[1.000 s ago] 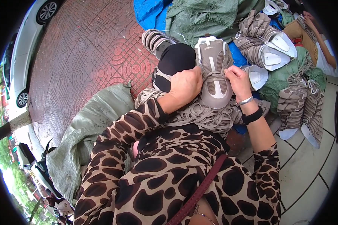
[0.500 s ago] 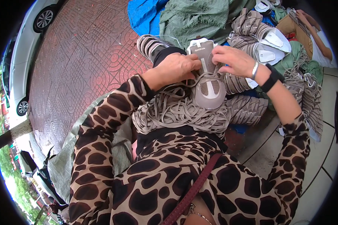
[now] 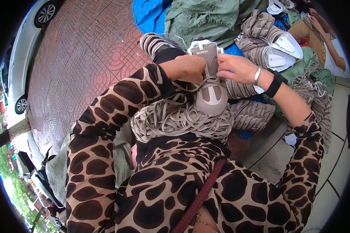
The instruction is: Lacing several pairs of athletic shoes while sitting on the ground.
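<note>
A grey-beige sneaker [image 3: 210, 87] stands toe-down on my lap, its white tongue pointing away from me. My left hand [image 3: 189, 68] grips the shoe's left side at the lace eyelets, fingers pinched on a flat beige lace. On the right side of the tongue, my right hand [image 3: 237, 68] holds the upper and the lace there. A loose bundle of flat beige shoelaces [image 3: 171, 118] lies across my lap under the shoe. A bracelet and a black wristband sit on my right wrist.
Several matching grey sneakers [image 3: 272, 48] are piled ahead and to the right, on green sacks [image 3: 206, 15] and a blue tarp [image 3: 146, 13]. Another person's arm [image 3: 330, 42] shows at the far right. Red patterned paving [image 3: 82, 58] and a white car [image 3: 23, 50] lie to the left.
The shoe has come closer and lower onto my lap. Both hands have slid up to the tongue and upper eyelets, working the lace.
</note>
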`<state>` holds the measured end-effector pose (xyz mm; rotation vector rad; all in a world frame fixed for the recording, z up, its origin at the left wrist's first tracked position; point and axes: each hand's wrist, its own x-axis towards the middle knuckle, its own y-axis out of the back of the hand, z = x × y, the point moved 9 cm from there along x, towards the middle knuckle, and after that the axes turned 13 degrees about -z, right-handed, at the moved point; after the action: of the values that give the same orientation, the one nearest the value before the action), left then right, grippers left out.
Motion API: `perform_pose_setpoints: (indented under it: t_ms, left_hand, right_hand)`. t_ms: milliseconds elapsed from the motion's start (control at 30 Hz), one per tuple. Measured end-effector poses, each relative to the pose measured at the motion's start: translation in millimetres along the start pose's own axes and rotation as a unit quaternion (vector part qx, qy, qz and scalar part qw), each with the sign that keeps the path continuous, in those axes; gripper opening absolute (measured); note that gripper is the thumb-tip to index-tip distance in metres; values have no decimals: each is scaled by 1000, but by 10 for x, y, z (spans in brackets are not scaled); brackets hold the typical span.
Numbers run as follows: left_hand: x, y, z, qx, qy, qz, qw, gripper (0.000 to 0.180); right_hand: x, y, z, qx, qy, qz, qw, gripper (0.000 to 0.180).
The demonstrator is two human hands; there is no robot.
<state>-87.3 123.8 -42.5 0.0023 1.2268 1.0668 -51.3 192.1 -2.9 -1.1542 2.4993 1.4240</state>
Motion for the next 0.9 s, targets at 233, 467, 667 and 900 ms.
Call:
perform_pose_setpoints:
  t_ms: [233, 467, 667, 900]
  left_hand:
    - [-71, 93, -234, -251, -19, 186, 950, 27]
    - [-432, 907, -572, -463, -169, 375, 785, 18]
    - [-445, 1224, -646, -269, -159, 468, 827, 21]
    - [-292, 1010, -138, -637, -360, 96, 675, 32]
  right_hand:
    - [33, -136, 267, 28, -182, 97, 978, 15]
    - [121, 830, 640, 466, -79, 299, 829, 22]
    - [561, 871, 486, 574, -78, 229, 782, 21]
    - [486, 2085, 576, 412, -79, 331, 846, 17]
